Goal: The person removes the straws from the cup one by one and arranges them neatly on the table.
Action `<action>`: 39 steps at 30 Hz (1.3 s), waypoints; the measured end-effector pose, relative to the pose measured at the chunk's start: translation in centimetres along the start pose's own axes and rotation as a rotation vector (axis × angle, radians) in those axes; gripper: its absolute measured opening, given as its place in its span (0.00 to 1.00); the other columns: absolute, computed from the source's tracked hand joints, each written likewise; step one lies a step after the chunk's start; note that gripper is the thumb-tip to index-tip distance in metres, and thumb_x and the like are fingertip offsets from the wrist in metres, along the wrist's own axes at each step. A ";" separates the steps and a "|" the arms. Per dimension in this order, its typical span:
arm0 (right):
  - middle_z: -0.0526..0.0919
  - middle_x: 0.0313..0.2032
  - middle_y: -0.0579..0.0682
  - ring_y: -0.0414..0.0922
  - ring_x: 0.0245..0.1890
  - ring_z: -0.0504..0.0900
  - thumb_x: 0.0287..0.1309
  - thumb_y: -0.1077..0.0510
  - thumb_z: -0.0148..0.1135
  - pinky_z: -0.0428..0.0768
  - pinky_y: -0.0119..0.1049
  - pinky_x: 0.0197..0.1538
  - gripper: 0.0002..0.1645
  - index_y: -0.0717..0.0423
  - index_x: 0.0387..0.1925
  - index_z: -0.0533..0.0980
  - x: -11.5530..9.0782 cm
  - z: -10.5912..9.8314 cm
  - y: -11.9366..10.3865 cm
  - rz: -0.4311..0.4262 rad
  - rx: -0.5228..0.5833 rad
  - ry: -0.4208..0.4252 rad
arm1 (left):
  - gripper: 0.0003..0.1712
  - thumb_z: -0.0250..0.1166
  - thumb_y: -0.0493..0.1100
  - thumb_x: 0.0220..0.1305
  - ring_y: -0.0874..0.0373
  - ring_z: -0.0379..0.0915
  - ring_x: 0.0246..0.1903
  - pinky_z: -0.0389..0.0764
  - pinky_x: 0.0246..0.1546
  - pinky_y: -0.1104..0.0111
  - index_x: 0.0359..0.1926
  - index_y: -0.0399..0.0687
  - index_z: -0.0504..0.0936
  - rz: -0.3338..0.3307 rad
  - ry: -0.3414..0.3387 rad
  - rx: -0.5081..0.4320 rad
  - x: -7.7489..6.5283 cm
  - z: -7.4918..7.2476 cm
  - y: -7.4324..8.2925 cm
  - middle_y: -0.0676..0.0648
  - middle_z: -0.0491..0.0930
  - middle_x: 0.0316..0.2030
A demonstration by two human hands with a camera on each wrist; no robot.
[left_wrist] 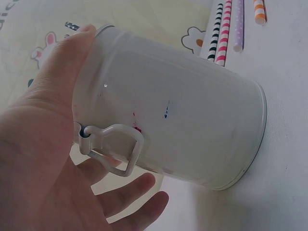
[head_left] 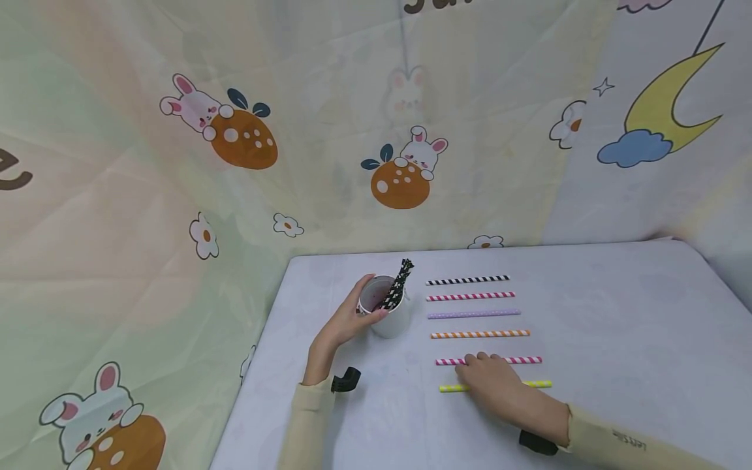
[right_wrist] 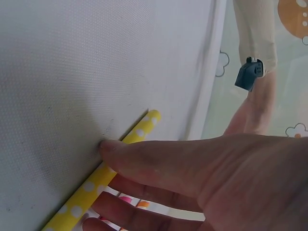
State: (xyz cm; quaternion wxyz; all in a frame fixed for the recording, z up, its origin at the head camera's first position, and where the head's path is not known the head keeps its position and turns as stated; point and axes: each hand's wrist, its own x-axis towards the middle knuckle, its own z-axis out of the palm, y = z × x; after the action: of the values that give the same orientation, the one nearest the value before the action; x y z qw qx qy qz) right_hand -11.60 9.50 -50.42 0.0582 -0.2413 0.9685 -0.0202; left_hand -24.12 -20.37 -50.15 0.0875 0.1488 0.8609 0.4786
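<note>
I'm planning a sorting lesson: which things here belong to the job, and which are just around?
Seem part of the job:
pail, in the left hand
yellow straw, in the right hand
five other straws
black bundle in the pail

Just around:
wall cloth
wrist cameras

One printed cloth backdrop, far and left: rabbits, spotted orange fruits, flowers. Far right: yellow moon, blue cloud. One white tabletop, near.

A white table bears 6 straws and 1 bucket.
</note>
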 end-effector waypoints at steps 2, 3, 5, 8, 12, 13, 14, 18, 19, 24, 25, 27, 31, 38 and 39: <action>0.81 0.31 0.49 0.48 0.33 0.77 0.51 0.56 0.76 0.77 0.46 0.39 0.12 0.53 0.36 0.83 0.0 0.0 0.0 0.006 0.002 -0.009 | 0.50 0.72 0.57 0.60 0.50 0.62 0.69 0.62 0.69 0.45 0.77 0.72 0.53 -0.004 0.002 0.002 0.0 0.0 0.0 0.49 0.67 0.70; 0.81 0.31 0.49 0.48 0.33 0.77 0.50 0.56 0.77 0.77 0.46 0.38 0.12 0.53 0.36 0.83 0.0 0.0 0.0 0.006 0.002 -0.011 | 0.50 0.72 0.57 0.60 0.50 0.62 0.70 0.62 0.69 0.45 0.77 0.71 0.53 -0.009 0.002 0.004 0.0 0.0 0.0 0.49 0.66 0.70; 0.81 0.31 0.48 0.48 0.33 0.77 0.50 0.55 0.77 0.78 0.46 0.39 0.12 0.53 0.36 0.83 0.0 -0.1 0.0 0.008 0.005 -0.017 | 0.50 0.72 0.59 0.59 0.51 0.62 0.69 0.62 0.69 0.45 0.76 0.74 0.54 -0.005 0.010 0.014 0.1 0.1 -0.5 0.50 0.67 0.70; 0.80 0.31 0.48 0.48 0.33 0.77 0.50 0.55 0.77 0.77 0.46 0.39 0.13 0.53 0.36 0.83 0.0 -0.2 0.0 0.011 0.022 -0.029 | 0.50 0.73 0.57 0.60 0.50 0.62 0.70 0.62 0.69 0.45 0.76 0.73 0.54 0.002 0.009 0.008 0.1 0.1 -0.5 0.50 0.67 0.70; 0.80 0.32 0.48 0.48 0.34 0.77 0.50 0.55 0.77 0.77 0.46 0.40 0.14 0.53 0.37 0.82 0.0 -0.4 0.1 0.016 0.043 -0.047 | 0.49 0.73 0.55 0.60 0.50 0.62 0.70 0.61 0.69 0.45 0.76 0.73 0.54 0.008 0.005 0.001 0.2 0.1 -0.5 0.49 0.67 0.70; 0.80 0.32 0.48 0.48 0.34 0.77 0.49 0.55 0.77 0.77 0.46 0.41 0.14 0.54 0.37 0.82 0.0 -0.4 0.1 0.018 0.048 -0.053 | 0.49 0.73 0.54 0.60 0.50 0.62 0.70 0.61 0.69 0.45 0.76 0.73 0.54 0.006 0.006 0.000 0.2 0.1 -0.5 0.49 0.67 0.70; 0.80 0.32 0.48 0.48 0.34 0.77 0.49 0.55 0.78 0.77 0.47 0.41 0.15 0.54 0.38 0.82 0.0 -0.4 0.1 0.019 0.053 -0.057 | 0.49 0.73 0.53 0.60 0.50 0.62 0.70 0.61 0.69 0.45 0.76 0.72 0.54 0.006 0.006 0.000 0.2 0.1 -0.5 0.49 0.67 0.70; 0.80 0.32 0.49 0.48 0.34 0.76 0.49 0.55 0.78 0.77 0.47 0.41 0.16 0.55 0.39 0.83 0.2 -0.4 0.1 0.022 0.067 -0.069 | 0.50 0.72 0.50 0.62 0.46 0.61 0.71 0.60 0.70 0.43 0.78 0.67 0.53 0.002 0.004 -0.008 0.3 0.2 -0.4 0.45 0.65 0.71; 0.80 0.32 0.49 0.48 0.34 0.76 0.48 0.55 0.78 0.77 0.47 0.41 0.16 0.55 0.39 0.83 0.2 -0.4 0.2 0.023 0.070 -0.070 | 0.50 0.72 0.49 0.62 0.44 0.60 0.71 0.59 0.70 0.42 0.78 0.65 0.53 0.001 0.003 -0.008 0.2 0.2 -0.3 0.43 0.65 0.72; 0.80 0.31 0.48 0.47 0.34 0.75 0.46 0.54 0.80 0.77 0.47 0.41 0.17 0.54 0.37 0.82 0.3 -0.5 0.2 0.022 0.078 -0.077 | 0.51 0.70 0.47 0.64 0.40 0.59 0.71 0.59 0.70 0.42 0.79 0.53 0.50 -0.003 -0.029 -0.003 -0.6 -0.3 1.9 0.37 0.63 0.72; 0.79 0.31 0.48 0.47 0.34 0.75 0.46 0.53 0.80 0.77 0.47 0.41 0.18 0.55 0.38 0.82 0.3 -0.5 0.2 0.020 0.079 -0.076 | 0.51 0.70 0.47 0.64 0.40 0.60 0.71 0.60 0.70 0.43 0.79 0.51 0.50 -0.004 -0.038 -0.001 -0.8 -0.4 2.5 0.36 0.63 0.72; 0.78 0.30 0.47 0.47 0.33 0.75 0.45 0.53 0.80 0.77 0.46 0.40 0.19 0.54 0.37 0.81 0.3 -0.8 0.3 0.012 0.089 -0.062 | 0.51 0.71 0.48 0.63 0.39 0.62 0.69 0.62 0.68 0.43 0.79 0.48 0.51 0.008 -0.039 -0.003 -1.2 -0.6 3.3 0.35 0.65 0.70; 0.75 0.28 0.43 0.44 0.32 0.73 0.42 0.54 0.79 0.75 0.42 0.36 0.18 0.52 0.35 0.80 0.3 -1.8 0.7 -0.014 0.160 -0.023 | 0.51 0.71 0.48 0.63 0.39 0.61 0.69 0.62 0.68 0.42 0.79 0.48 0.51 0.000 -0.042 -0.011 -1.0 -0.6 3.2 0.35 0.65 0.70; 0.78 0.34 0.41 0.39 0.32 0.73 0.47 0.52 0.77 0.73 0.36 0.33 0.16 0.48 0.38 0.80 1.3 -4.2 2.4 -0.063 0.371 0.025 | 0.51 0.71 0.47 0.63 0.42 0.59 0.71 0.58 0.71 0.42 0.79 0.58 0.50 -0.005 -0.009 -0.013 0.1 0.2 0.1 0.39 0.63 0.72; 0.80 0.36 0.41 0.39 0.34 0.75 0.48 0.51 0.77 0.75 0.37 0.35 0.17 0.46 0.39 0.81 1.6 -4.4 2.6 -0.061 0.396 0.037 | 0.51 0.71 0.48 0.63 0.43 0.60 0.71 0.58 0.70 0.42 0.79 0.60 0.51 -0.002 -0.004 -0.014 0.1 0.2 -0.1 0.40 0.64 0.72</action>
State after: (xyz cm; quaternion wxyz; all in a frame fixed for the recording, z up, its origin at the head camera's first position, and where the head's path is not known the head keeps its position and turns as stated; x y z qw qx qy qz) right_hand -14.79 11.08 -46.38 0.0860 -0.2541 0.9387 -0.2162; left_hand -24.20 -20.20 -50.38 0.0907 0.1483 0.8574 0.4844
